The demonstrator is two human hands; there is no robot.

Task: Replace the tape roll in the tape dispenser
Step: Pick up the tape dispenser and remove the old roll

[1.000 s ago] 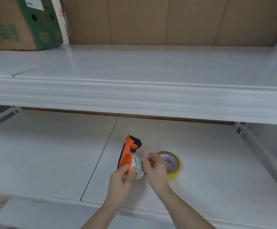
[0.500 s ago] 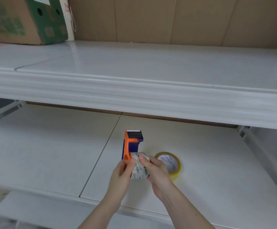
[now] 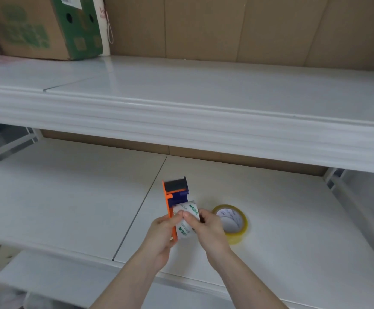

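Above the lower shelf (image 3: 70, 208), near its front edge, the left hand (image 3: 161, 233) grips the orange dispenser (image 3: 172, 201). The right hand (image 3: 208, 230) pinches the white roll (image 3: 187, 219) seated in it. Just right, a yellow roll (image 3: 235, 221) lies flat. A box (image 3: 41, 27) sits at the upper shelf's back left corner.

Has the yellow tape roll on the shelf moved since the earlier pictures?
No. The yellow tape roll lies flat on the lower shelf, right of the panel seam, as before; only the camera shifted.
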